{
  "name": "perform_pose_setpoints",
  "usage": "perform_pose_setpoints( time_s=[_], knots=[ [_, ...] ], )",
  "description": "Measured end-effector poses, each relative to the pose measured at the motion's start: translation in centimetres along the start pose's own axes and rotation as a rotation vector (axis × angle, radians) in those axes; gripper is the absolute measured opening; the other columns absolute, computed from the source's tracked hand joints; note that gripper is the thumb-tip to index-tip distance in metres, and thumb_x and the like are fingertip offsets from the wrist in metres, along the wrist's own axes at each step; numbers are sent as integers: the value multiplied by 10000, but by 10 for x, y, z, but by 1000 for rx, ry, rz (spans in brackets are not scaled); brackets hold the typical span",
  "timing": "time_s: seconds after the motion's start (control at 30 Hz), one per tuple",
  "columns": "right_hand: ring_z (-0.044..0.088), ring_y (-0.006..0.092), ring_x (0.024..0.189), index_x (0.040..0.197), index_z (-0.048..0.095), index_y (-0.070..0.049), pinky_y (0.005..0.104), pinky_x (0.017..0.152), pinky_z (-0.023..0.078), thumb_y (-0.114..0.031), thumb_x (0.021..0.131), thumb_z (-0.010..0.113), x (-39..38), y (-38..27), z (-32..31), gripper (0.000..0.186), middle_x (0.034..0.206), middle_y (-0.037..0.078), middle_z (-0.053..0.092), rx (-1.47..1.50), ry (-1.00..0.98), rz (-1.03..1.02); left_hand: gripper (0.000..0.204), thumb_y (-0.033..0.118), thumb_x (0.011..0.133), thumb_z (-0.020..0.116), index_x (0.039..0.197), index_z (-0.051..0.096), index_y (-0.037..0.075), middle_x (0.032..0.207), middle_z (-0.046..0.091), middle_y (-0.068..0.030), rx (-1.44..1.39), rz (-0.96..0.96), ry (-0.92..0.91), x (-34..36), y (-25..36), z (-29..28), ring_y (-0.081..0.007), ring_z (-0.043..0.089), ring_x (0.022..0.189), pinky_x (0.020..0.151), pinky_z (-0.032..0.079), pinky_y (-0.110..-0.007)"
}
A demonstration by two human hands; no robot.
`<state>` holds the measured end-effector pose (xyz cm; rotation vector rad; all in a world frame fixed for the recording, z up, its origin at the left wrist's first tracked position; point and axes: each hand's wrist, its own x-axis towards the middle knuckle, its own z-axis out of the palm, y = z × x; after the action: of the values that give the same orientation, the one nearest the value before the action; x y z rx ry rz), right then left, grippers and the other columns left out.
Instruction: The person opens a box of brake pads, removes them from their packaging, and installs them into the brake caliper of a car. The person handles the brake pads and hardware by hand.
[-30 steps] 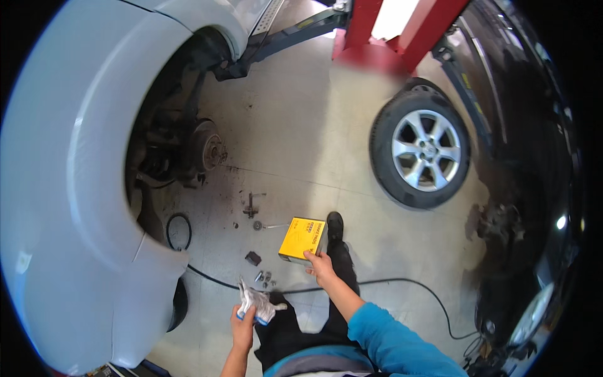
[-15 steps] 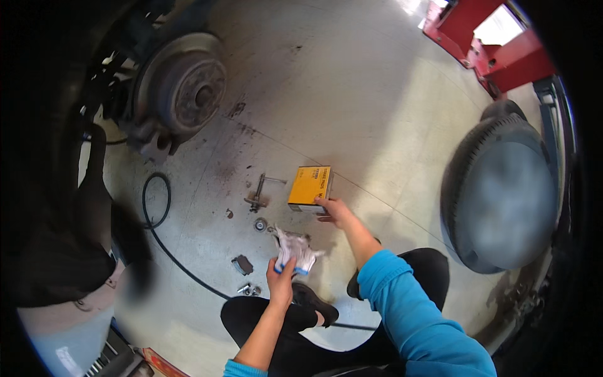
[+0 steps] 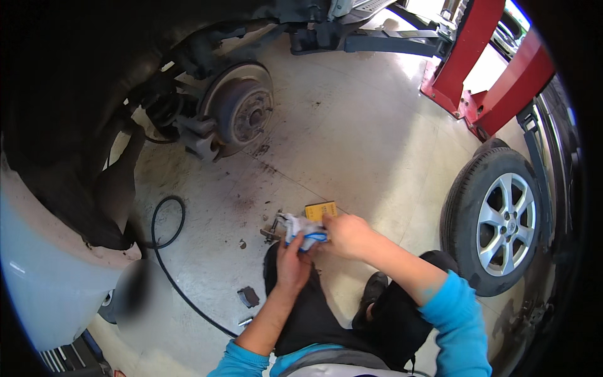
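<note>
the left hand (image 3: 295, 267) grasps white gloves (image 3: 303, 226) with blue edging above the floor (image 3: 352, 125); the right hand (image 3: 348, 237) meets their blue edge, though i cannot tell whether its grip is pinching them. taking the gloves as the dial's centre, a yellow box (image 3: 321, 210) shows at one o'clock, partly hidden by the right hand. a metal tool (image 3: 270, 234) lies close by at nine, a dark brake pad (image 3: 249, 296) at seven, a black hose (image 3: 183, 217) farther off at nine. a brake disc (image 3: 251, 116) sits at eleven, a wheel (image 3: 507, 225) at three.
</note>
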<state>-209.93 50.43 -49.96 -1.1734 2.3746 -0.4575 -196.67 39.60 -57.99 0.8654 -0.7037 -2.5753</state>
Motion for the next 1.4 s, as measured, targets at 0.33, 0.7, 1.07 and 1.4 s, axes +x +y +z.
perform_pose_setpoints(
  time_s=[0.33,0.7,1.07,1.4],
  knots=[
    [690,402,816,1082,748,-24,464,783,562,-107,845,668,-42,12,-29,264,856,214,705,117,81,-22,390,73,984,662,1337,499,47,1211,647,-57,251,5,-124,-28,-31,9,-160,652,1044,857,557,-331],
    [699,346,916,1292,629,-35,398,828,574,-76,775,656,-43,-14,-5,520,999,187,688,412,131,-259,424,389,1098,459,1362,520,63,1258,630,-64,236,-91,-141,-39,-33,-7,-161,630,1126,912,531,-342],
    [699,220,825,1046,668,-7,356,757,562,-56,836,728,-36,-13,-10,224,895,128,710,645,-121,-163,473,345,1097,487,1424,476,4,1362,583,-89,473,1,-242,-42,-17,-19,-178,578,1244,1067,457,-343],
    [594,392,961,971,634,-54,464,822,519,10,784,641,-56,6,29,197,1005,146,545,333,347,-408,445,450,946,725,1187,584,104,1073,614,-7,442,-4,-286,-8,-28,-6,-109,588,1009,843,505,-301]
  ],
)
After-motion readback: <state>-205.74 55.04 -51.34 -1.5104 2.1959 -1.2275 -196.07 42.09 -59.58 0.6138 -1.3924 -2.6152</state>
